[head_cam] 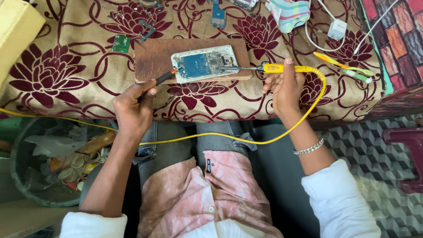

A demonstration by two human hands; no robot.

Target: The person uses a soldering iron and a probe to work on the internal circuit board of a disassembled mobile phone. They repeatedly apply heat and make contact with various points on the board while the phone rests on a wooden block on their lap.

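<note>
Small phone-repair workbench, soldering iron (282, 68), loose circuit boards (121, 43), chargers (337, 29), floral cloth-covered table (66, 66)

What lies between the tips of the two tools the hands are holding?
In the head view, the opened phone on the wooden board lies between the left hand's dark tool and the right hand's yellow soldering iron.

Beige cloth w/ maroon flowers (66, 66) covered the upper frame; grey geometric-patterned floor (379, 176) lay lower right, round green bin (20, 176) lower left.
</note>
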